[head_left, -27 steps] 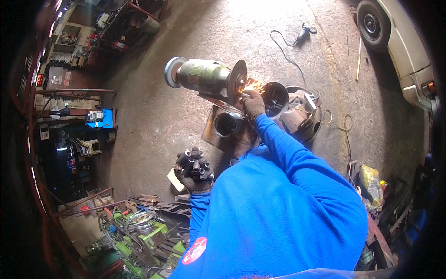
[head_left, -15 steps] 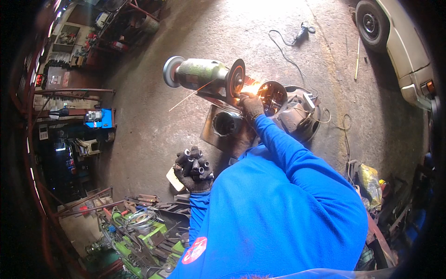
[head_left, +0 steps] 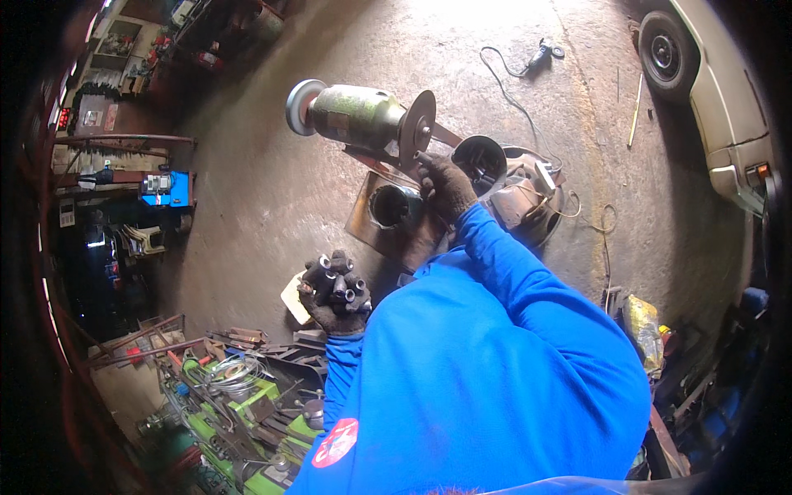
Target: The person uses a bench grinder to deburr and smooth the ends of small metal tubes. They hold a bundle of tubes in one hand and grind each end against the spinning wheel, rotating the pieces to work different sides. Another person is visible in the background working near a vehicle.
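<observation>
My left hand (head_left: 333,322), in a dark work glove, cradles a pile of short metal tubes (head_left: 339,286) low on the left. My gloved right hand (head_left: 450,190) is closed on a short metal tube (head_left: 422,157), its end pointing up beside the grinding wheel (head_left: 418,124). No sparks show there; whether the tube touches the wheel I cannot tell. The wheel sits at the right end of a green bench grinder (head_left: 355,113), with a paler wheel (head_left: 305,107) at the other end. Just right of my right hand stands a round dark container (head_left: 502,157) with pieces inside.
An open upright pipe (head_left: 373,208) stands on a plate below the grinder. Beyond the container lie a helmet-like shell (head_left: 540,235) and cables. An angle grinder (head_left: 540,56) rests on the floor. A vehicle (head_left: 726,107) stands right; green machinery and metal scrap (head_left: 247,396) fill the lower left.
The bright sparks at the wheel have stopped. My right hand has drawn slightly down, away from the wheel, still gripping the tube. My left hand keeps its pile of tubes.
</observation>
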{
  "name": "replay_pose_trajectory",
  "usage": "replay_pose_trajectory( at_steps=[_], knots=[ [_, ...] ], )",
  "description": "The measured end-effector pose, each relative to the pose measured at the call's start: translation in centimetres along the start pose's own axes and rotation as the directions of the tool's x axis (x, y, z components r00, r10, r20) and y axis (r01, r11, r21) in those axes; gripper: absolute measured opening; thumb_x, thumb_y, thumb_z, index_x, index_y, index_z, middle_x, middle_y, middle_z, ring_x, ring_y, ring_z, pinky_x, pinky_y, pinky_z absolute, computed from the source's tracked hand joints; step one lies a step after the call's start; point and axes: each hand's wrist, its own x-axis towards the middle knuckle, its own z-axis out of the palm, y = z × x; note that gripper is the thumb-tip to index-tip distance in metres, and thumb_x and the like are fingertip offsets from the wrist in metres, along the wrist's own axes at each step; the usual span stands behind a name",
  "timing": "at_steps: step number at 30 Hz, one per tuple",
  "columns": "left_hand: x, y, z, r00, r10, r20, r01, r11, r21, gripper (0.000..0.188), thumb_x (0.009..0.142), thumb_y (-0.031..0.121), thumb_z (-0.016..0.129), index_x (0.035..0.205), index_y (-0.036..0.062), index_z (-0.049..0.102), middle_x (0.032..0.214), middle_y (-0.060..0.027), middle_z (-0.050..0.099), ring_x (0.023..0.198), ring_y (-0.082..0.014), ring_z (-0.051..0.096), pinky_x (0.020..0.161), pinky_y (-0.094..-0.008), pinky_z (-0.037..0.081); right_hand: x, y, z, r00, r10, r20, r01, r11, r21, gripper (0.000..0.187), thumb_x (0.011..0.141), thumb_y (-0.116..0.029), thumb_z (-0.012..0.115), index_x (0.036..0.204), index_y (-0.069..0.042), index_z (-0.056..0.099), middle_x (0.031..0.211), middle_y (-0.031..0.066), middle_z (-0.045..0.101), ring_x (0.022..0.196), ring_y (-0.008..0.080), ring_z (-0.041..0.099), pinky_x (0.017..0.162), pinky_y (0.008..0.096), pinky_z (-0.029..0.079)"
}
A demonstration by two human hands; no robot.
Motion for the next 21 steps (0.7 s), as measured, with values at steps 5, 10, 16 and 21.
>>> replay_pose_trajectory(
  at_steps=[5,10,16,21],
  knots=[
    [-0.6,0.8,-1.2,0.998,-0.012,0.070,0.004,0.994,0.106,0.070,0.102,0.046,0.069,0.152,0.0024,0.047,0.139,-0.0066,0.063,0.111,-0.0255,0.064,0.063,-0.0342,0.057,-2.3,0.7,0.6,0.697,-0.606,0.384,0.689,0.417,-0.593,0.031,0.111,-0.016,0.062,0.140,-0.009,0.064,0.097,-0.0032,0.063,0.074,0.0062,0.055,0.058,0.0180,0.046],
    [-0.2,0.9,-0.7,0.998,-0.065,-0.014,0.066,0.994,0.093,0.065,0.097,0.042,0.076,0.143,0.0035,0.051,0.131,-0.0041,0.066,0.094,-0.0183,0.060,0.059,-0.0313,0.054,-2.6,0.1,0.6,0.908,-0.396,0.135,0.413,0.795,-0.445,0.032,0.109,-0.017,0.064,0.140,-0.009,0.063,0.099,-0.0020,0.061,0.074,0.0076,0.055,0.059,0.0203,0.046],
    [-0.2,1.0,0.6,0.993,-0.095,-0.075,0.100,0.992,0.072,0.060,0.095,0.040,0.079,0.138,0.0076,0.052,0.126,-0.0011,0.067,0.094,-0.0161,0.057,0.059,-0.0322,0.053,-1.2,-0.2,-0.2,0.999,-0.031,0.042,0.028,0.997,0.066,0.038,0.107,-0.016,0.062,0.144,-0.007,0.060,0.097,0.0048,0.064,0.076,0.0124,0.060,0.059,0.0255,0.050],
    [-0.4,1.4,-0.5,0.997,-0.069,-0.046,0.072,0.995,0.067,0.055,0.095,0.041,0.078,0.134,0.0093,0.056,0.122,-0.0002,0.066,0.097,-0.0179,0.057,0.057,-0.0315,0.054,0.2,0.1,-0.4,0.992,-0.083,-0.100,0.069,0.987,-0.142,0.037,0.105,-0.014,0.062,0.140,-0.006,0.061,0.094,0.0098,0.068,0.072,0.0155,0.064,0.060,0.0294,0.053]
  ],
)
